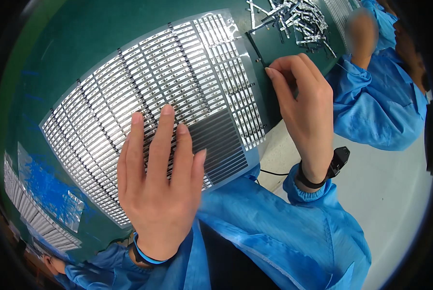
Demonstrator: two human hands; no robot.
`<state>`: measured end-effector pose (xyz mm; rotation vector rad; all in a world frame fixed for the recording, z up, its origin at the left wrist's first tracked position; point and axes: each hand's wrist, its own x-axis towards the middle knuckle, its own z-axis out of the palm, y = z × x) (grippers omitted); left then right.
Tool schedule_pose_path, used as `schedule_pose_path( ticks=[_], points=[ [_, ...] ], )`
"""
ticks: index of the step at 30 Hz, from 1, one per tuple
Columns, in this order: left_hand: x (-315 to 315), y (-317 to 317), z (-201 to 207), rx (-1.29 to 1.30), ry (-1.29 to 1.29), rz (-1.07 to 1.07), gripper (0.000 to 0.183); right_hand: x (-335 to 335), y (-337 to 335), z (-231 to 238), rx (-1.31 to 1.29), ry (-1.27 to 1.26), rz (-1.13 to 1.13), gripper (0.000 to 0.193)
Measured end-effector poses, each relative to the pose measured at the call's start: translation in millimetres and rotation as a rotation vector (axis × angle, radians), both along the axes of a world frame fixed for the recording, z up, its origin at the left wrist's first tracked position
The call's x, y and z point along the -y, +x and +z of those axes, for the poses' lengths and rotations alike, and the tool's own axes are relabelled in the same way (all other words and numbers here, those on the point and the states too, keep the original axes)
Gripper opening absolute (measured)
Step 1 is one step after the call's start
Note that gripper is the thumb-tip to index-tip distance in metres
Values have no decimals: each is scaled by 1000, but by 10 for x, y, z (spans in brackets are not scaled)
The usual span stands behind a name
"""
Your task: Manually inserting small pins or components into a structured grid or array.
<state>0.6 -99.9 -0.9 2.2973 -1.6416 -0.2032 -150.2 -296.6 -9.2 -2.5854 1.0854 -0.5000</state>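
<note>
A large clear sheet (151,84) covered with rows of narrow silvery strips with dark dots lies on the green table in front of me. My left hand (161,193) rests palm down on its lower middle, fingers stretched out and apart. Beside those fingers is a dark striped patch (216,145) without silvery pieces. Off the sheet's right edge, my right hand (301,92) is closed in a pinch, thumb against forefinger. A thin dark strip (255,48) runs up from these fingertips; its gripped end is mostly hidden.
A loose heap of silvery and black strips (303,21) lies at the far right on the green table (81,34). Near it sits a co-worker in blue (376,101). At left are blue scraps (49,188) and another striped sheet (37,212), with another person's hand (54,264) below.
</note>
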Motion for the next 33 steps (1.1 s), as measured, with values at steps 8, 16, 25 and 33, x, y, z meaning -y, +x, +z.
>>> schedule_pose_path(
  ticks=[8,16,25,33],
  points=[
    [-34,33,25,-32,-23,38,33,40,30,137,-33,71,85,7],
    [-19,151,89,-45,-258,18,57,-234,126,312,196,849,329,7],
    [-75,252,157,-345,-307,9,28,-273,232,322,139,896,577,10],
    [-128,321,174,-638,-262,109,20,-302,274,274,259,953,555,6]
  ],
)
